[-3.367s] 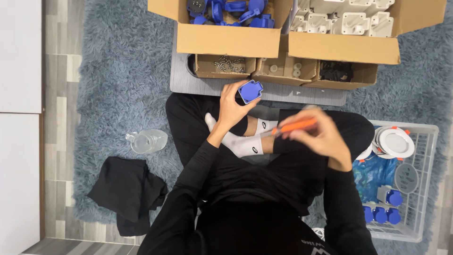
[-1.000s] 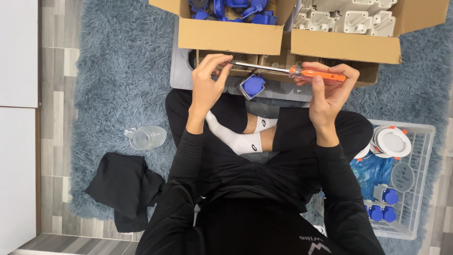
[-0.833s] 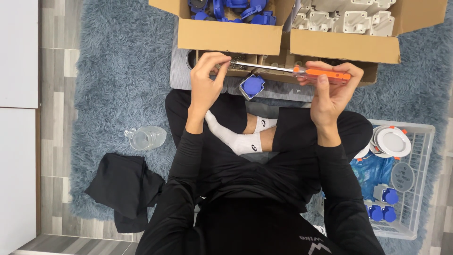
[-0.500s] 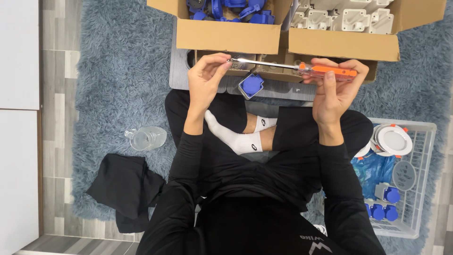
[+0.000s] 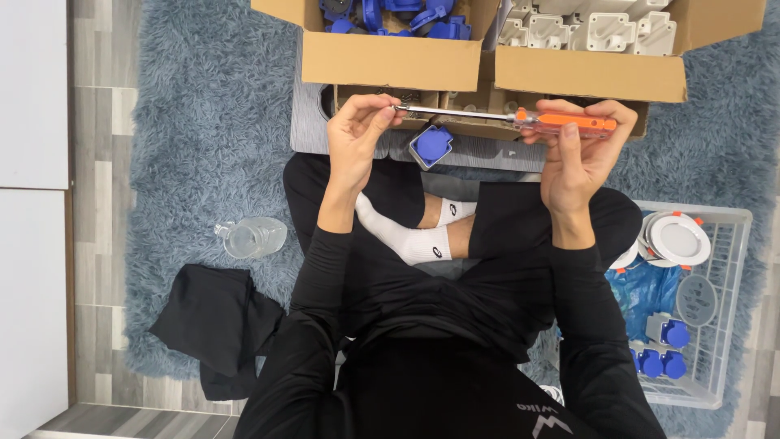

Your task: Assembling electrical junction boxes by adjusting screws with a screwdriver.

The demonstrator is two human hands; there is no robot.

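Note:
I sit cross-legged on a blue-grey rug [image 5: 203, 122]. My right hand [image 5: 577, 150] grips the orange handle of a screwdriver [image 5: 561, 122] held level in front of me. Its metal shaft runs left to my left hand [image 5: 357, 134], whose fingertips pinch at the tip; whether they hold something small there I cannot tell. A blue socket part [image 5: 431, 146] lies on the grey mat [image 5: 309, 122] just below the shaft, between my hands.
A cardboard box of blue parts [image 5: 390, 49] and one of white parts [image 5: 593, 49] stand ahead, with smaller boxes behind the shaft. A white wire basket [image 5: 715, 309] with round and blue parts is at my right. A clear bottle [image 5: 252, 237] and black cloth [image 5: 211, 321] lie left.
Earlier my left hand held the blue part over my lap; it now lies on the mat. Both hands have risen forward, holding the screwdriver level, and it drifted slightly right in the last second.

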